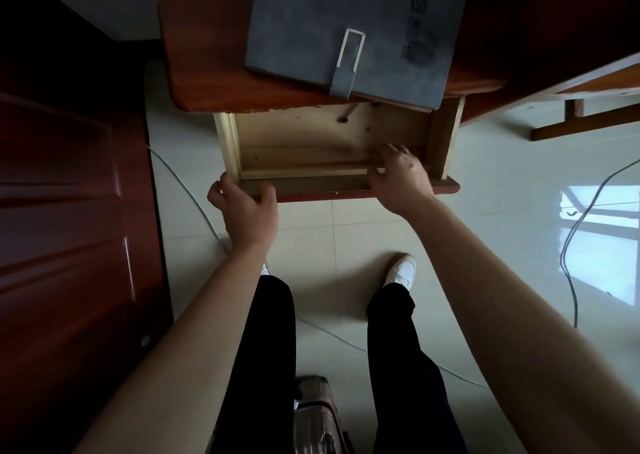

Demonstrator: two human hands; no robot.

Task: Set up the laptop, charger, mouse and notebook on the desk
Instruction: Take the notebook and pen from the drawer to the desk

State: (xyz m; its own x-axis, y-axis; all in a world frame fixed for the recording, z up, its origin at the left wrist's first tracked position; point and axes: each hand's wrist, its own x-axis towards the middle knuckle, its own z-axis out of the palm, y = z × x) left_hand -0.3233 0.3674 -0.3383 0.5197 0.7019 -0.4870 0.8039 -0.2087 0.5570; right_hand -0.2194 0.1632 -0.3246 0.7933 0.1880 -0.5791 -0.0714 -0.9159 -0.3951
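Head view: a grey, suede-like notebook with a strap clasp is seen lying on the reddish wooden bench, while the bare plywood drawer beneath is gripped at its front by left hand and right hand, apparently to be pushed shut next.

A grey notebook lies flat and closed on the reddish-brown wooden desk, near its front edge. Its cover looks soft and mottled, with a dark stamped logo near one side. A grey strap with a pale metal loop folds over the front edge and keeps it shut. One front corner juts slightly past the desk edge.
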